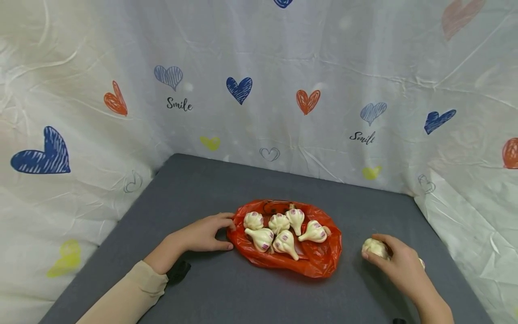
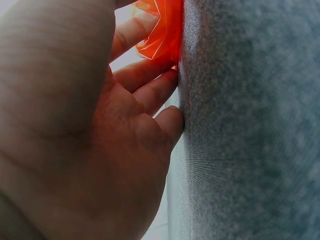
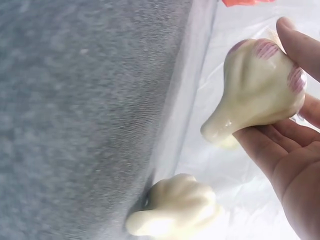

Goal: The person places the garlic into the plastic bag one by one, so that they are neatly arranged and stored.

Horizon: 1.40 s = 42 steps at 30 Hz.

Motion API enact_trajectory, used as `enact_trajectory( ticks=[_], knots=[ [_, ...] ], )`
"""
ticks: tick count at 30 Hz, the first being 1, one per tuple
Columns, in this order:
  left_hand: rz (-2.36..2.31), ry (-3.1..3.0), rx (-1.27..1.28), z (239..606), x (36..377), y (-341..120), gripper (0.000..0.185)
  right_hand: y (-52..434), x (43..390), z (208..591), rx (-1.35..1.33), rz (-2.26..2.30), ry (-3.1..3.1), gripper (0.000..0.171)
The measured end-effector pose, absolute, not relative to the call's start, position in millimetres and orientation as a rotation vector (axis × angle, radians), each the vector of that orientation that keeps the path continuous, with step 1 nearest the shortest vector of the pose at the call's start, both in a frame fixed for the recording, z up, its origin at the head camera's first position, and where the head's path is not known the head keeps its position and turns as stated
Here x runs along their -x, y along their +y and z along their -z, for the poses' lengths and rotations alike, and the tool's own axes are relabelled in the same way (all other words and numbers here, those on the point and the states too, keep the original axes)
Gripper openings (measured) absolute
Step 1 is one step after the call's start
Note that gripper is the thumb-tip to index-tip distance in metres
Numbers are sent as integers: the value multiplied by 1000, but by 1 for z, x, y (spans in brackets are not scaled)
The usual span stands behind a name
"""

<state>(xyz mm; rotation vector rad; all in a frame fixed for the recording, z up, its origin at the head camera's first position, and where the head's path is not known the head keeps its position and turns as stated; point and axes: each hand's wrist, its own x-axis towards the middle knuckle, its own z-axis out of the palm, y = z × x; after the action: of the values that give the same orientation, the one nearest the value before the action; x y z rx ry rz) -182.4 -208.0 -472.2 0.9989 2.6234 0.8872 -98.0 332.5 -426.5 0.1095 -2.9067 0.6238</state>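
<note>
Resting betw R fingers [image 3: 295,37] & palm: garlic bulb [image 3: 257,90]; L hand [image 1: 202,234] at bag [image 1: 319,261].

The left hand [image 1: 204,234] is laid flat at 7 o'clock, fingers extended, forearm sleeved. The right hand [image 1: 398,261] is curled at 4 o'clock, its grip closed.

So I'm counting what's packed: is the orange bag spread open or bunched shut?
Spread open. The orange bag lies flat on the table with six garlic bulbs exposed on it; the left hand touches its edge.
</note>
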Motion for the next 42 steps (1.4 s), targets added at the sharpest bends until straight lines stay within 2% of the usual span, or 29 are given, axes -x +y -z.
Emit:
enact_trajectory(
  ticks=[18, 42],
  knots=[
    [-879, 2622, -1011, 473, 183, -206, 26, 323, 100, 408, -166, -688, -2758, 69],
    [-888, 2617, -1009, 474, 183, -207, 25, 294, 108, 384, -293, -667, -2643, 61]
  ],
)
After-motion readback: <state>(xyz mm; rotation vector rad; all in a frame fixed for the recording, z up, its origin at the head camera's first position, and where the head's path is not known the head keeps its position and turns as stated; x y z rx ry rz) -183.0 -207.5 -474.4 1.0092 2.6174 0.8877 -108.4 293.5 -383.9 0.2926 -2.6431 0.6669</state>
